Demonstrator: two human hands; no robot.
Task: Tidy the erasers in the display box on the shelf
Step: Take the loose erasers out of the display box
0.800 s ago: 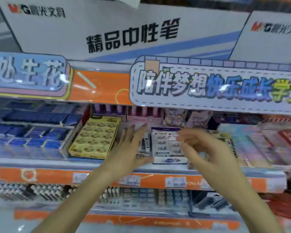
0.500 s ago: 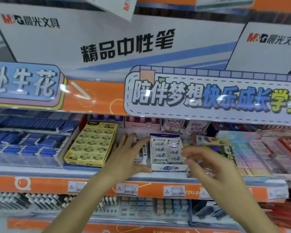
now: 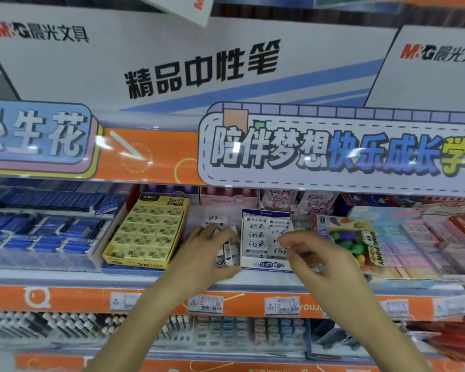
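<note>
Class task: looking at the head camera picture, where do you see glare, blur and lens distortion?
Head view: glare streaks the glossy orange sign strip; the shelf edges bow, showing wide-angle distortion; the pens on the lower shelf and the picture's far right are blurred; the white eraser box is sharper.

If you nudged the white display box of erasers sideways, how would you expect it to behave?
The white display box looks like thin card, so its walls may flex. It is nearly full of erasers, so it would probably slide rather than tip. The yellow box sits apart, leaving room.
</note>
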